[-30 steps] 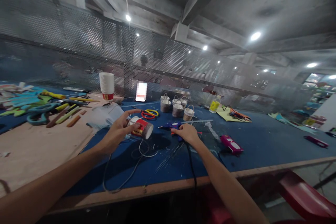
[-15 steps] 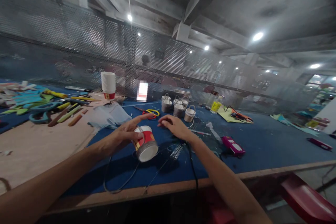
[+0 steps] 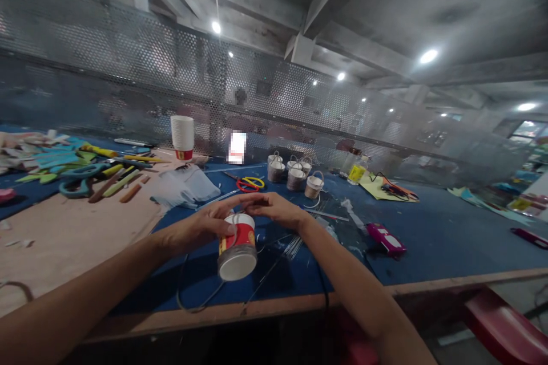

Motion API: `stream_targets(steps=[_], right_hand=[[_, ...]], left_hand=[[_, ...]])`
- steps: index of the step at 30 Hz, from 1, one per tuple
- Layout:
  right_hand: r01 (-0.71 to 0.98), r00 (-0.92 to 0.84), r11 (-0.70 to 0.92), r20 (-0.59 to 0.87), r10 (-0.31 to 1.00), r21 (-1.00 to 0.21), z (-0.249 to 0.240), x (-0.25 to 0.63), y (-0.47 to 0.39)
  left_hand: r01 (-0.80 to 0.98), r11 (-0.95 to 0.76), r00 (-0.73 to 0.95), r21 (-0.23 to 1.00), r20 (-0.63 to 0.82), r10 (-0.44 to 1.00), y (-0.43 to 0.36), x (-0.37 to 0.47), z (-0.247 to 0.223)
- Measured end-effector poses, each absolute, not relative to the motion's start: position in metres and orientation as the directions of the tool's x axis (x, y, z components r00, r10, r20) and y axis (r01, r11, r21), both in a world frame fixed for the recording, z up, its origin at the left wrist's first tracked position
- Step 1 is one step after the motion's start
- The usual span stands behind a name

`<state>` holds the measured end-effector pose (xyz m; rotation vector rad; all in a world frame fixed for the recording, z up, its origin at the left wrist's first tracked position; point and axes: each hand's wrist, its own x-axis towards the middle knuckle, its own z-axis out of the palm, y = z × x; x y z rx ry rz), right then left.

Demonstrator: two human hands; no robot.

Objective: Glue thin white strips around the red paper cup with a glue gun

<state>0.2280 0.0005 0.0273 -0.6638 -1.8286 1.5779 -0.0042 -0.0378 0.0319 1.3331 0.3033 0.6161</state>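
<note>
My left grip (image 3: 210, 224) clamps the cup (image 3: 240, 245) near the tabletop's front edge (image 3: 282, 304); overtightening could crush it. Right grip (image 3: 279, 209): can't tell.

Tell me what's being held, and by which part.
A paper cup, held in the left hand by its side, thumb near the end away from the grey wrapping. Whether the right hand holds anything cannot be told.
</note>
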Motion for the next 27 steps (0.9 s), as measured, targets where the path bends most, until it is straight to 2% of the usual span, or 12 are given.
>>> stream_targets(steps=[6,13,27], right_hand=[[-0.074,-0.542,0.1,0.124,0.831,-0.992,0.036,0.241,-0.004],[-0.208,-0.371,0.15,0.22,0.902,-0.967,0.043,0.257,-0.021],[-0.35,-0.306,0.158,0.272,0.912,-0.923,0.038,0.262,-0.026]], left_hand=[[-0.209,0.095,0.771,0.973,0.104,0.628,-0.039,-0.006,0.035],[-0.184,-0.009,0.591,0.983,0.118,0.798,-0.04,-0.005,0.042],[-0.126,-0.203,0.472,0.971,0.239,0.849,-0.036,-0.004,0.036]])
